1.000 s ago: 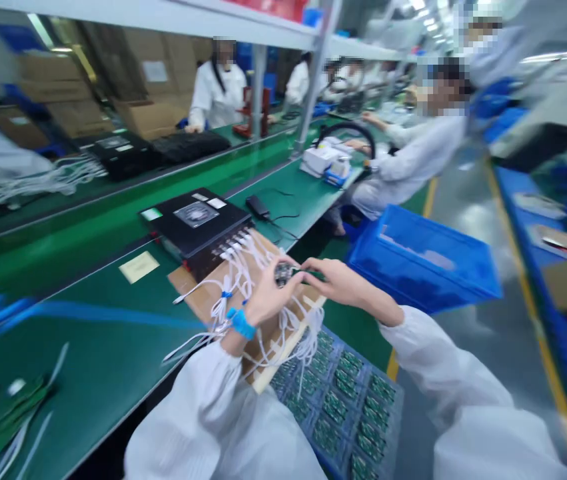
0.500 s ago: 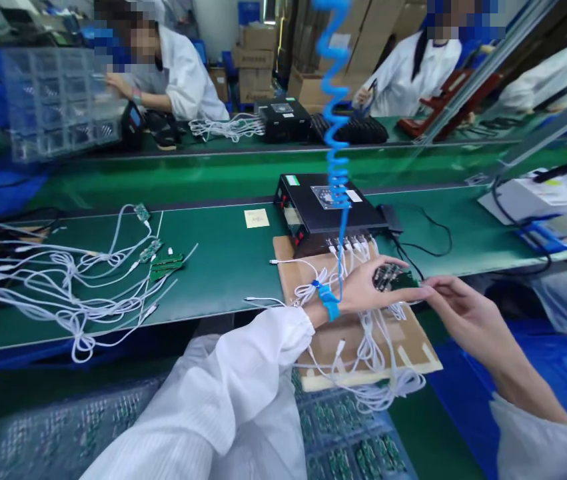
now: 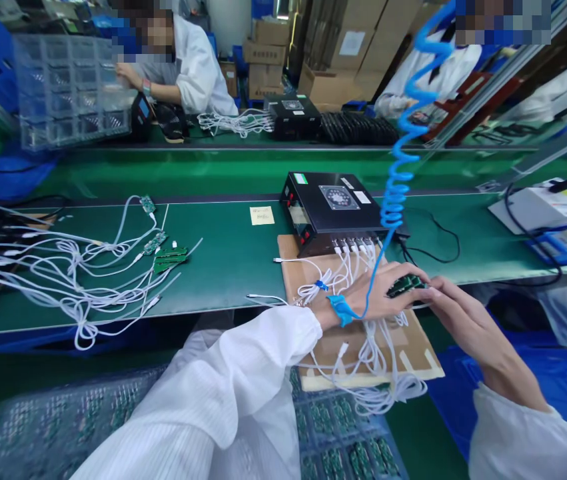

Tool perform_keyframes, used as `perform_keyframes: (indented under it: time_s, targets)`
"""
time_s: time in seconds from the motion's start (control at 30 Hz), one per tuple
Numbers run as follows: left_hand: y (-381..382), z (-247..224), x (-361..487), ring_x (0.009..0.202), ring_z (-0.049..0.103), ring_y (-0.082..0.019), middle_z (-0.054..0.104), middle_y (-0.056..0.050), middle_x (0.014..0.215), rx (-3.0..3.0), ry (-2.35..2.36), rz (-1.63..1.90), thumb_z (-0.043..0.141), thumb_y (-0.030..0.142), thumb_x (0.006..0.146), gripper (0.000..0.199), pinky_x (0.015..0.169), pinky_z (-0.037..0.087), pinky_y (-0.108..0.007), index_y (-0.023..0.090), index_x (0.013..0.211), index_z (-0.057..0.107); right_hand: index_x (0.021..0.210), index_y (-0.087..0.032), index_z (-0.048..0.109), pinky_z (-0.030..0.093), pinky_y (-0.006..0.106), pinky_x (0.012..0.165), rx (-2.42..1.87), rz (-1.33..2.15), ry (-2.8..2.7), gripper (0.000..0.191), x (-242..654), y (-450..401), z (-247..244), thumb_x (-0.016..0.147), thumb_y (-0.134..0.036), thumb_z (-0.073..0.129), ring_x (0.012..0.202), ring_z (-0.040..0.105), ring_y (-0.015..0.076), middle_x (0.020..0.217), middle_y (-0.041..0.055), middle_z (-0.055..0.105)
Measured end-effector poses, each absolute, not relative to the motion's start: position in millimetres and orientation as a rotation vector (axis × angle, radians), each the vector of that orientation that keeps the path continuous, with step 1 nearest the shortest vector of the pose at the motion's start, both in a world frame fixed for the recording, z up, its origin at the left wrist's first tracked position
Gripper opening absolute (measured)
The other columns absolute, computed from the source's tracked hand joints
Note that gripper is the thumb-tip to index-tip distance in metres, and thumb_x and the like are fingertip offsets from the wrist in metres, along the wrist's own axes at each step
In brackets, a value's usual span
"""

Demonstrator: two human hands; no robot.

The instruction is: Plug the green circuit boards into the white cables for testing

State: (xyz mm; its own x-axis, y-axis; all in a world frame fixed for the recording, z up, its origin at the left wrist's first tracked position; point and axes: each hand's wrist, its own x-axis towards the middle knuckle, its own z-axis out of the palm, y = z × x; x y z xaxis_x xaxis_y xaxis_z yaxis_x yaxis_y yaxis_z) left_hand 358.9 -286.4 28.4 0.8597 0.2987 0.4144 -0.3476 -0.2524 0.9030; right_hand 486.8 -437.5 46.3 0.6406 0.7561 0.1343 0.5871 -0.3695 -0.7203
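Observation:
A small green circuit board (image 3: 407, 285) is gripped between the thumb and fingers of my left hand (image 3: 376, 292), over a brown cardboard sheet (image 3: 328, 347). My right hand (image 3: 468, 320) is closed, its fingertips pinching the board's right end; they hide that end and anything else between them. White cables (image 3: 370, 347) run under my hands and hang in loops over the cardboard's near edge. Behind my left hand, several white plugs sit in the front of a black box with a fan grille (image 3: 338, 198). A blue band (image 3: 342, 310) circles my left wrist.
A coiled blue cord (image 3: 397, 193) hangs down to the wristband. Leftward on the green bench lie tangled white cables (image 3: 78, 267) and more circuit boards (image 3: 170, 259). Trays of boards (image 3: 343, 433) are below the bench edge. Co-workers sit across the bench.
The board has tilted in my left hand, and my right fingers have closed in over its right end. The blue cord has swung right. The camera view has shifted slightly.

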Motion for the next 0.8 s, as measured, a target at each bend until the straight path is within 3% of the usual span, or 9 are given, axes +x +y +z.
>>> perform_keyframes:
  time_s: [0.1,0.23,0.4,0.47,0.53,0.63,0.8]
  targets:
    - [-287,28,361,0.106,0.066,-0.022,0.069,-0.007,0.108,1.739,0.016,0.649,0.061,0.035,0.099,0.017,0.099,0.052,-0.035,0.021,0.109,0.066,0.07,-0.027,0.06,0.05,0.038,0.064,-1.916,0.581,-0.898,0.049,488,-438,45,0.081,-0.075,0.066,0.068,0.057,0.0228,0.074,0.0073,0.056]
    - [-284,29,364,0.106,0.065,-0.021,0.069,-0.008,0.11,1.649,0.1,0.776,0.062,0.032,0.098,0.014,0.101,0.05,-0.035,0.02,0.105,0.063,0.085,-0.026,0.07,0.052,0.045,0.087,-1.721,0.568,-0.869,0.039,486,-437,50,0.085,-0.065,0.066,0.087,0.066,0.0281,0.094,0.0144,0.067]
    - [-287,32,362,0.109,0.065,-0.022,0.07,-0.008,0.112,1.514,0.087,0.805,0.066,0.035,0.096,0.017,0.104,0.048,-0.038,0.021,0.105,0.064,0.077,-0.024,0.066,0.052,0.042,0.082,-1.951,0.396,-1.112,0.047,483,-446,52,0.098,-0.061,0.049,0.08,0.065,0.0251,0.082,0.0105,0.067]
    - [-290,33,362,0.107,0.065,-0.023,0.07,-0.008,0.109,1.441,0.141,0.809,0.066,0.038,0.096,0.02,0.102,0.049,-0.04,0.022,0.106,0.065,0.087,-0.021,0.066,0.054,0.042,0.082,-2.076,0.319,-1.211,0.04,477,-448,45,0.096,-0.059,0.055,0.083,0.067,0.0257,0.087,0.0112,0.07]
    - [-293,33,362,0.102,0.066,-0.023,0.07,-0.008,0.104,1.375,0.191,0.795,0.065,0.042,0.096,0.022,0.096,0.051,-0.039,0.022,0.107,0.065,0.107,-0.018,0.064,0.055,0.046,0.09,-2.093,0.102,-1.282,0.037,467,-446,33,0.089,-0.05,0.067,0.097,0.068,0.029,0.104,0.0149,0.07]
    - [-298,32,364,0.093,0.066,-0.021,0.069,-0.007,0.098,1.294,0.237,0.795,0.066,0.045,0.095,0.027,0.089,0.052,-0.035,0.022,0.107,0.065,0.123,-0.016,0.058,0.052,0.051,0.099,-2.051,-0.099,-1.331,0.033,451,-437,14,0.094,-0.033,0.054,0.111,0.065,0.0302,0.119,0.0181,0.067]
    - [-305,33,367,0.079,0.064,-0.016,0.065,-0.003,0.089,1.223,0.329,0.814,0.069,0.049,0.092,0.031,0.078,0.052,-0.029,0.022,0.106,0.064,0.11,-0.018,0.06,0.054,0.041,0.085,-2.093,-0.149,-1.145,0.023,437,-419,1,0.1,-0.028,0.042,0.092,0.067,0.026,0.103,0.0138,0.07]
